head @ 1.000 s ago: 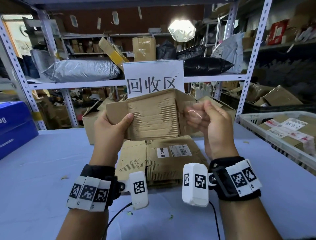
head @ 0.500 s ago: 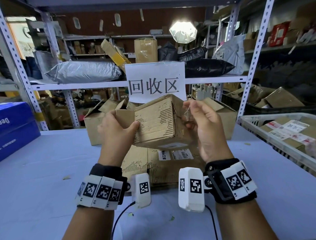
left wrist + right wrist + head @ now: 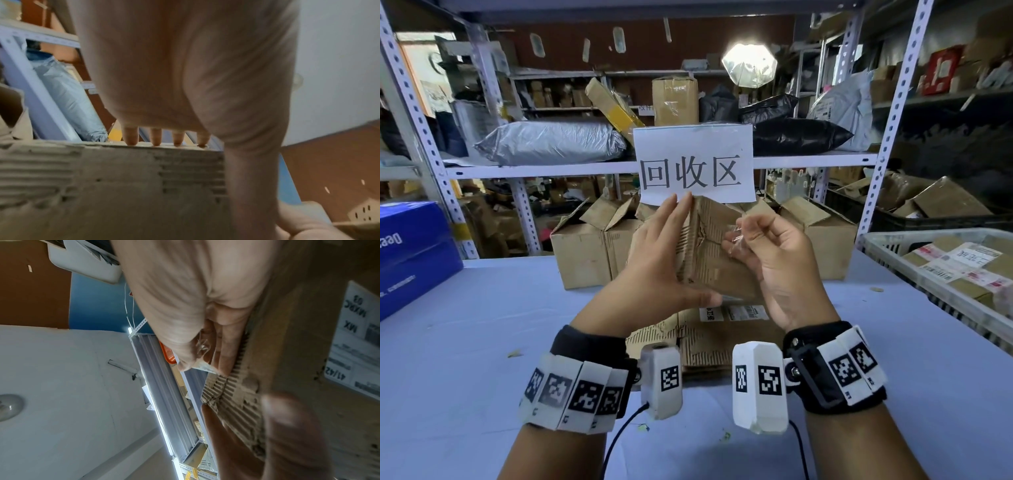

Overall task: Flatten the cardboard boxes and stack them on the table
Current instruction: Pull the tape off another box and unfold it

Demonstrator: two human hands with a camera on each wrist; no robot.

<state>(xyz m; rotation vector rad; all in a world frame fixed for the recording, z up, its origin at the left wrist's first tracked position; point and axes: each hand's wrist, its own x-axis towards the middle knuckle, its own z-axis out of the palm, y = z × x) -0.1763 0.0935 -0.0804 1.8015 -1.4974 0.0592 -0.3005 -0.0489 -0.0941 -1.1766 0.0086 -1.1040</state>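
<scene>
- Above the table's (image 3: 482,342) middle, the small box (image 3: 717,253) hangs mid-air.
- Left hand (image 3: 657,270) braces it, fingers straight, thumb underneath.
- Right hand (image 3: 774,260) pinches clear tape (image 3: 736,236): best peel along the seam, steadily.
- Flattened stack (image 3: 722,342) waits below.

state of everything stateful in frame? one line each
small cardboard box: held up above the table, not yet flat, outer paper torn to the ribs
left hand: fingers straight against the box's side, thumb under it
right hand: pinching a strip of clear tape at the box
flattened cardboard: lying flat on the table
two brown boxes: standing behind, top flaps open
</scene>
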